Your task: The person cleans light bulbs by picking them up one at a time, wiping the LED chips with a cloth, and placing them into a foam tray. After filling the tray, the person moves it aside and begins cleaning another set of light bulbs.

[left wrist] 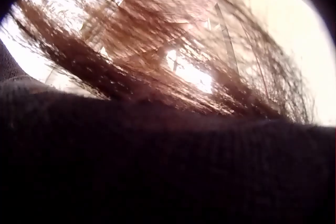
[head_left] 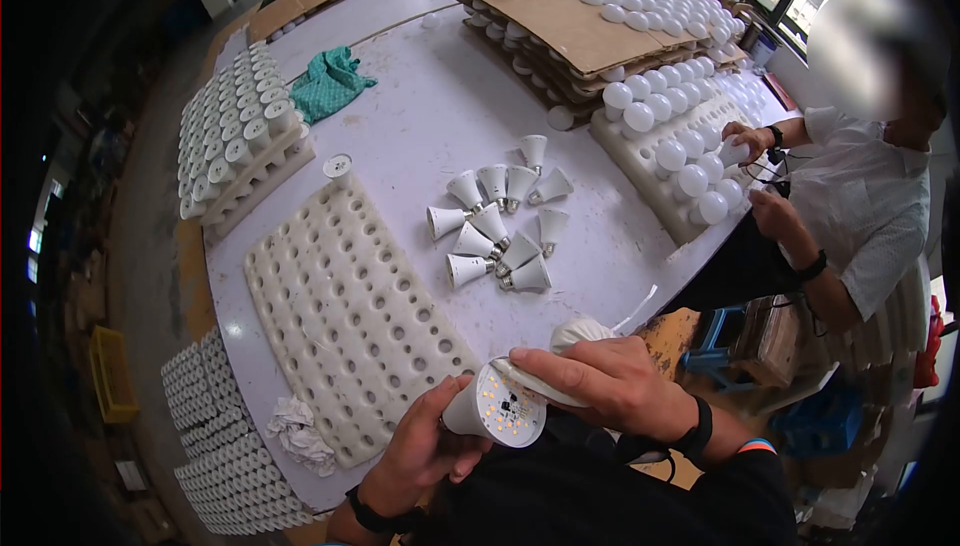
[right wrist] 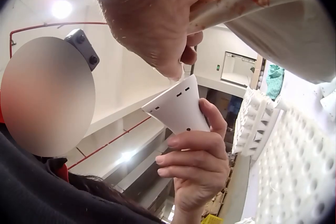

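My left hand (head_left: 415,451) grips a white cone-shaped LED bulb housing (head_left: 463,414), its open face turned up so the round board (head_left: 510,408) with yellow chips shows. In the right wrist view, the fingers of the left hand (right wrist: 197,161) wrap the housing's narrow end, hiding its base. My right hand (head_left: 625,381) squeezes a soft white bag (head_left: 580,333), with its narrow end right at the housing's rim. Orange print marks this bag (right wrist: 289,29) in the right wrist view. Dark fabric and blurred hair fill the left wrist view.
Several loose bulb housings (head_left: 490,231) lie mid-table. A holed foam tray (head_left: 345,316) is on the left with one housing at its far corner; a filled tray (head_left: 230,136) stands beyond. A person (head_left: 860,216) on the right handles domed bulbs (head_left: 690,161). A green cloth (head_left: 330,84) lies behind.
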`<state>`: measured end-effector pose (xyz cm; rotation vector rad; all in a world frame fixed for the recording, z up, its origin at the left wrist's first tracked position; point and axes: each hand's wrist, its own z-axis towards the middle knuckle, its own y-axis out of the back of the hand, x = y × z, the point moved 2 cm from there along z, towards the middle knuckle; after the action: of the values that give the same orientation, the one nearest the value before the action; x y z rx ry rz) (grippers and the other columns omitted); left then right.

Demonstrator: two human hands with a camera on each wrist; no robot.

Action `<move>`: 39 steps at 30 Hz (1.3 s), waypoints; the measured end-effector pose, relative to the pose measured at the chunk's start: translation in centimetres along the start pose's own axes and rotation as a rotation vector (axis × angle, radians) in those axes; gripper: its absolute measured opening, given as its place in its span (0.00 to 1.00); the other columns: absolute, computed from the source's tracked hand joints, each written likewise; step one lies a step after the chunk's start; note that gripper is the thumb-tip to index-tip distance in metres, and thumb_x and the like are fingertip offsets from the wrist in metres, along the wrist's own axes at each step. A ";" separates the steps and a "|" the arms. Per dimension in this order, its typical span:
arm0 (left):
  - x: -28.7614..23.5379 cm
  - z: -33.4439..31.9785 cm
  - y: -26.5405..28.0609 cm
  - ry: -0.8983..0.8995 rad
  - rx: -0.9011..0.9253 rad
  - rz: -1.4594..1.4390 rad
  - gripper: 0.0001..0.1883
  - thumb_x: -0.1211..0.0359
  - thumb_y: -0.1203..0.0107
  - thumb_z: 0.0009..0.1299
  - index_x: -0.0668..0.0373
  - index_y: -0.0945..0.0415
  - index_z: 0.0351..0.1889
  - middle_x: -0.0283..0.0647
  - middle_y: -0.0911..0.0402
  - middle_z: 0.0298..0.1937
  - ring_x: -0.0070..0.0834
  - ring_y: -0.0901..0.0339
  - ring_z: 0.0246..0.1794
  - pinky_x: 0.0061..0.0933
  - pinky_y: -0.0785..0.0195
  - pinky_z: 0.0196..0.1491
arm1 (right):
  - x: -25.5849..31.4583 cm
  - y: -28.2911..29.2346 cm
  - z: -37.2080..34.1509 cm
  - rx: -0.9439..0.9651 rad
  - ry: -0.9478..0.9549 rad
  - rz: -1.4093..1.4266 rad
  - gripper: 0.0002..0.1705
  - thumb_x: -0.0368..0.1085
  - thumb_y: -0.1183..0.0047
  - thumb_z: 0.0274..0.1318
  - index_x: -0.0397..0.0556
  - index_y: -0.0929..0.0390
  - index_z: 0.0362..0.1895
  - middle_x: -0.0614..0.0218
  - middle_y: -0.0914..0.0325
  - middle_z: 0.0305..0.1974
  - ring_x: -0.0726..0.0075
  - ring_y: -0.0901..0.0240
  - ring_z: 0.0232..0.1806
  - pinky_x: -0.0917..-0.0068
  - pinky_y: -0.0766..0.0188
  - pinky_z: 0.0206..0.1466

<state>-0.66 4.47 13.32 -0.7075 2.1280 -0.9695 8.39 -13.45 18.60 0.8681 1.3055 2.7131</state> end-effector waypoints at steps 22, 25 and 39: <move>-0.8 -1.4 -0.4 -0.724 -0.067 0.655 0.31 0.76 0.42 0.56 0.63 0.43 0.58 0.45 0.32 0.50 0.29 0.32 0.51 0.28 0.37 0.53 | 0.4 0.3 0.2 0.101 -0.024 -0.011 0.14 0.33 0.46 0.35 0.48 0.34 0.31 0.70 0.39 0.20 0.70 0.33 0.17 0.72 0.38 0.15; -0.8 -1.4 -0.4 -0.831 -0.079 0.726 0.32 0.79 0.42 0.54 0.62 0.43 0.58 0.46 0.32 0.50 0.30 0.32 0.51 0.29 0.36 0.51 | 0.4 0.1 0.2 0.086 -0.052 0.027 0.13 0.34 0.44 0.37 0.48 0.33 0.29 0.70 0.38 0.20 0.68 0.34 0.17 0.72 0.38 0.15; -0.8 1.8 0.9 -0.871 -0.076 0.682 0.28 0.75 0.42 0.56 0.64 0.43 0.53 0.47 0.30 0.47 0.36 0.27 0.45 0.32 0.29 0.45 | -0.2 1.2 -0.1 0.182 -0.391 0.542 0.08 0.36 0.46 0.47 0.46 0.27 0.29 0.62 0.28 0.23 0.57 0.30 0.22 0.70 0.34 0.25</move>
<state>1.05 4.83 12.02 -0.2912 1.4389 -0.1410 8.79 -14.39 19.31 1.9019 1.3970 2.5652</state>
